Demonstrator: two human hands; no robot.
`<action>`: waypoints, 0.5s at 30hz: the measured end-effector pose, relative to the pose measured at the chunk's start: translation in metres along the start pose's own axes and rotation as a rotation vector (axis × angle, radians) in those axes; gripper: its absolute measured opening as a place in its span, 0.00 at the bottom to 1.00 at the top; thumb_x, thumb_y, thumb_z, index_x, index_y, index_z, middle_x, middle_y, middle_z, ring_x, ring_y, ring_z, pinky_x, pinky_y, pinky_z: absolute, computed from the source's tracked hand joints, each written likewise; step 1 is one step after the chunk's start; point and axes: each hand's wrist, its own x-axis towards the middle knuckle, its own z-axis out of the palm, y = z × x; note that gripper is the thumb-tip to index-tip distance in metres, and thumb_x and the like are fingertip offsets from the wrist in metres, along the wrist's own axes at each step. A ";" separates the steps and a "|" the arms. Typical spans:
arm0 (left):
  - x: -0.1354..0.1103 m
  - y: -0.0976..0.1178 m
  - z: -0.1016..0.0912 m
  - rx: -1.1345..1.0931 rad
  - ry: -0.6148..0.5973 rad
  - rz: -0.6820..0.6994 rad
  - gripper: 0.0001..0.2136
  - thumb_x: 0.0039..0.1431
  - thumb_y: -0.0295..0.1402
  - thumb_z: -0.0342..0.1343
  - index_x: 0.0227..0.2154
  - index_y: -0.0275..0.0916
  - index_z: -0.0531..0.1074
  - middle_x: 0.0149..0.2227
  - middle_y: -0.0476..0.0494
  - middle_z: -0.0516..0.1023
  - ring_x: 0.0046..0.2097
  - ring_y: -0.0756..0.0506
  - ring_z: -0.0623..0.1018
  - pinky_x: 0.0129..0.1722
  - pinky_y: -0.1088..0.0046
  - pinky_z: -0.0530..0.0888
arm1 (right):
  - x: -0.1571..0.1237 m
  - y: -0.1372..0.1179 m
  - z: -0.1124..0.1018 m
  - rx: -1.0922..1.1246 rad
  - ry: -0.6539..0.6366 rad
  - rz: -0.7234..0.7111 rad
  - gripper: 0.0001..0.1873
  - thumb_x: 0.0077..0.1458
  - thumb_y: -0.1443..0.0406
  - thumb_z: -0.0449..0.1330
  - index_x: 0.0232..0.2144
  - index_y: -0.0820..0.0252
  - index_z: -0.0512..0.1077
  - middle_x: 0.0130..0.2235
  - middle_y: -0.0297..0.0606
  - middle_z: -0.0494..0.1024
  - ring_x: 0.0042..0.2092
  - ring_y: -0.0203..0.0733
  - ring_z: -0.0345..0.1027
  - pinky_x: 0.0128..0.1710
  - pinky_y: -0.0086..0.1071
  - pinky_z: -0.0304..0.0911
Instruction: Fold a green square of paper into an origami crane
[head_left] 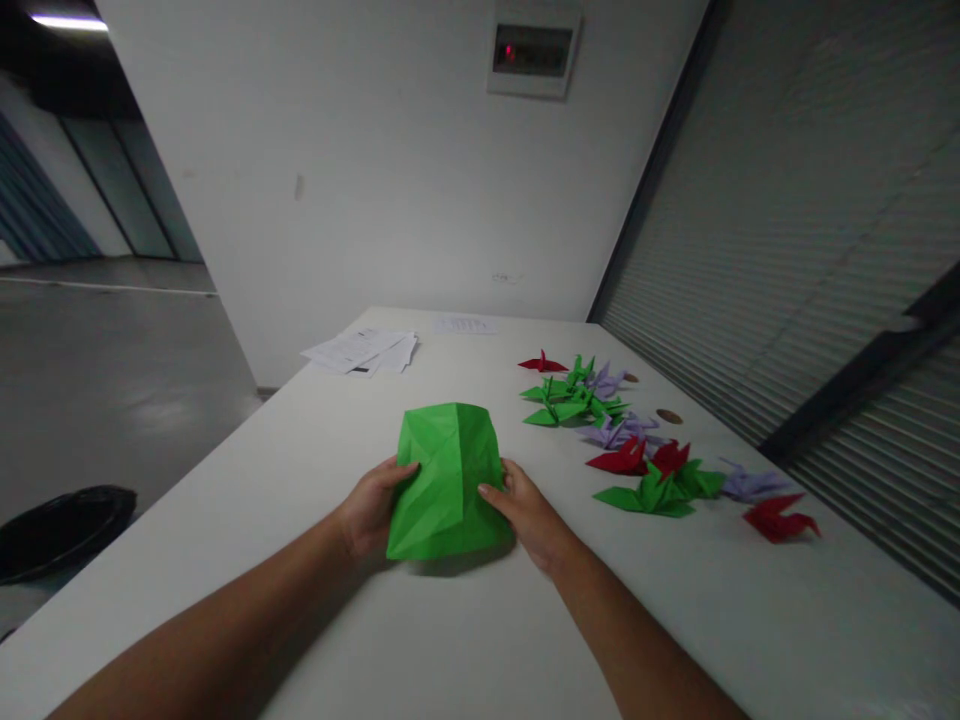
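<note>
Worktop: white and long, running away from the person to a pale wall; bare surface lies on both sides of the forearms and ahead of the paper.
Left edge: runs diagonally from the near left to the far end; beyond it is grey floor with a black bin well apart from the hands.
Right side: slatted blinds close behind the worktop's far right edge.
Forearms: both bare, reaching in from the bottom and converging toward the middle.
Green paper: creased, partly folded sheet at the worktop's centre, its near edge on the surface and its far part raised.
Paper cranes: green, red and lilac, strewn in a row to the right of the paper, near the right hand but apart from it.
White sheets: a loose stack at the far left corner.
Left hand: grips the paper's left side, thumb on top.
Right hand: grips the right side, thumb against the edge.
</note>
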 end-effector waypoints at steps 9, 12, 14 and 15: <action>0.007 -0.007 0.006 -0.005 0.228 0.203 0.22 0.58 0.33 0.64 0.56 0.41 0.72 0.49 0.37 0.84 0.50 0.32 0.84 0.51 0.51 0.81 | -0.009 -0.003 0.012 -0.897 0.387 -0.603 0.33 0.55 0.49 0.68 0.59 0.54 0.72 0.62 0.55 0.66 0.65 0.66 0.60 0.66 0.62 0.58; 0.007 -0.011 0.012 -0.025 0.282 0.246 0.19 0.60 0.34 0.62 0.54 0.41 0.72 0.50 0.38 0.84 0.50 0.33 0.84 0.50 0.52 0.81 | -0.017 -0.007 0.025 -0.977 0.294 -0.594 0.32 0.57 0.49 0.67 0.59 0.57 0.73 0.60 0.56 0.70 0.62 0.67 0.64 0.65 0.61 0.60; 0.007 -0.013 0.015 -0.043 0.281 0.241 0.17 0.61 0.35 0.61 0.53 0.41 0.72 0.50 0.37 0.83 0.51 0.32 0.83 0.50 0.52 0.82 | -0.018 -0.006 0.032 -0.955 0.222 -0.559 0.31 0.59 0.51 0.66 0.60 0.58 0.72 0.60 0.56 0.72 0.62 0.65 0.66 0.64 0.58 0.62; 0.006 -0.015 0.017 -0.052 0.272 0.237 0.17 0.61 0.36 0.61 0.52 0.41 0.72 0.50 0.37 0.83 0.52 0.32 0.83 0.50 0.51 0.82 | -0.018 -0.005 0.035 -0.936 0.197 -0.545 0.30 0.60 0.52 0.65 0.60 0.58 0.72 0.60 0.55 0.73 0.62 0.64 0.67 0.64 0.56 0.63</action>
